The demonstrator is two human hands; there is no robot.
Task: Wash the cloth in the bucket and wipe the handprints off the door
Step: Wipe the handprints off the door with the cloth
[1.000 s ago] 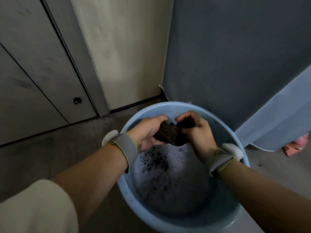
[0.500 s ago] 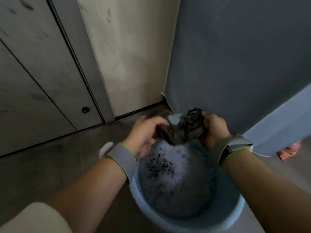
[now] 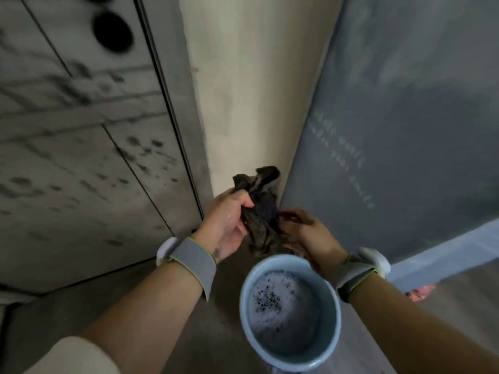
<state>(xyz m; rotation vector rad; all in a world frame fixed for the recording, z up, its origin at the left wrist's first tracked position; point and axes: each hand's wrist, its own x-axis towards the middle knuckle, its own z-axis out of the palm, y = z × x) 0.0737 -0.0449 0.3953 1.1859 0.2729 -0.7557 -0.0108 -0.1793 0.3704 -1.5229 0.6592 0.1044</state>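
Cloth point(image 3: 260, 211) held above the bucket point(image 3: 290, 314) at its 12 o'clock so drips fall in, left hand point(image 3: 229, 222) fingers curled round it, right hand point(image 3: 305, 233) apparently pinching the lower end, door point(image 3: 81, 157) smudges at 10 o'clock.

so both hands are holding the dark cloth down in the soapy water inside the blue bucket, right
Not quite. Both hands, left hand and right hand, do hold the dark cloth, but the head view shows it lifted clear above the blue bucket, not down in the soapy water.
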